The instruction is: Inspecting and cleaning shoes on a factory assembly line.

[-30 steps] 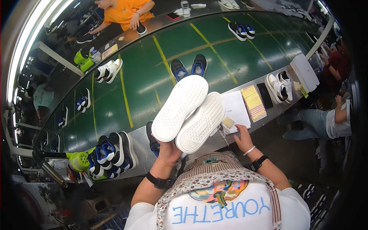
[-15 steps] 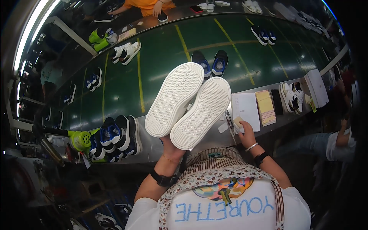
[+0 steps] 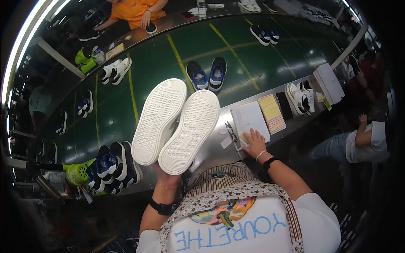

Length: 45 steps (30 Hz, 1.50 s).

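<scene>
My left hand (image 3: 168, 176) grips a pair of white-soled shoes from below. Their patterned soles face up: the left shoe (image 3: 159, 120) leans against the right shoe (image 3: 190, 130). Most of the fingers are hidden behind the soles. At the bench, my right hand (image 3: 255, 144) is open, its fingers spread over the lower edge of a white paper pad (image 3: 249, 119). A small beige block (image 3: 244, 138) lies beside its thumb and fingertips; whether they touch is unclear. Close to the block are thread snippers (image 3: 231, 131) and a small white piece (image 3: 226, 142).
Dark blue-lined shoes (image 3: 206, 76) stand on the green conveyor (image 3: 168, 63) ahead. A yellow notepad (image 3: 272, 113) and white shoes (image 3: 300, 98) sit along the bench to the right. Stacked shoes (image 3: 112, 166) are at the left. A co-worker in orange (image 3: 134, 12) works across the conveyor.
The view has shifted, so the scene sits further left. My right hand's fingers have spread and reach over the paper pad, beside the beige block. My left hand still holds the shoes soles up.
</scene>
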### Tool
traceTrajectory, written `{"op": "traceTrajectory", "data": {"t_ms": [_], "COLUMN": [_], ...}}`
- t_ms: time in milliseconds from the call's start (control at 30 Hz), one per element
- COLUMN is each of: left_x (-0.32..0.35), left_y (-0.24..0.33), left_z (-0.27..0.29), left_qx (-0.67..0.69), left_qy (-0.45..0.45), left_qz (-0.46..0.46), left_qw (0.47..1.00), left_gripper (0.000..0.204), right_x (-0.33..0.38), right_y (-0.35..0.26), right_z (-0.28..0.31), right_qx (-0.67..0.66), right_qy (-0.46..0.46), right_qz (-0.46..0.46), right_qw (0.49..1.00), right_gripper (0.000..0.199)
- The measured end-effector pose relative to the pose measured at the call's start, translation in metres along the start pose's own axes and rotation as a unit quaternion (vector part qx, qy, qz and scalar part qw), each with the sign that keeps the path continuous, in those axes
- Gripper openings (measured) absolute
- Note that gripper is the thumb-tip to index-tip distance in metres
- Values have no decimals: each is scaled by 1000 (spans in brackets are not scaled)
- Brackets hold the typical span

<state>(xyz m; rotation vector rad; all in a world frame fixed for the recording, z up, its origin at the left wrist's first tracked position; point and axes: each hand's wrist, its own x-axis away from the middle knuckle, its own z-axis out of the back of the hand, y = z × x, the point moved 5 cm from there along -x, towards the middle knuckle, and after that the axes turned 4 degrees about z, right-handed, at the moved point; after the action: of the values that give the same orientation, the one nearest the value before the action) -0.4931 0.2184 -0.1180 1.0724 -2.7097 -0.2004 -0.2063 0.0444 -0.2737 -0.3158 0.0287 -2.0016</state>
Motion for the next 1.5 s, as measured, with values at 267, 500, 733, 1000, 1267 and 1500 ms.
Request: {"op": "traceTrajectory", "data": {"t_ms": [267,500,733,1000,1267,1500], "left_x": [-7,-10,-10,-11,-9,-2], "left_y": [8,-16,-18,-21,-29,-24], "left_z": [-13,-36,-26,-21,-41,-32], "left_qx": [53,97,88,-28,-61,-109], "left_qy": [21,40,35,75,42,66], "left_qz": [14,-4,-25,-27,-46,-58], "left_qw": [998,994,995,996,996,990], "left_gripper": [87,77,87,75,88,86], "right_x": [3,0,-14,-46,-54,-58], "right_y": [44,176,200,213,225,229], "right_z": [25,33,43,44,32,26], "right_qx": [-162,-151,-127,60,173,158], "right_qy": [126,242,209,27,-15,-3], "right_qz": [41,-324,-273,-73,28,24], "right_qw": [978,902,931,995,984,987], "right_gripper": [57,15,10,12,11,9]}}
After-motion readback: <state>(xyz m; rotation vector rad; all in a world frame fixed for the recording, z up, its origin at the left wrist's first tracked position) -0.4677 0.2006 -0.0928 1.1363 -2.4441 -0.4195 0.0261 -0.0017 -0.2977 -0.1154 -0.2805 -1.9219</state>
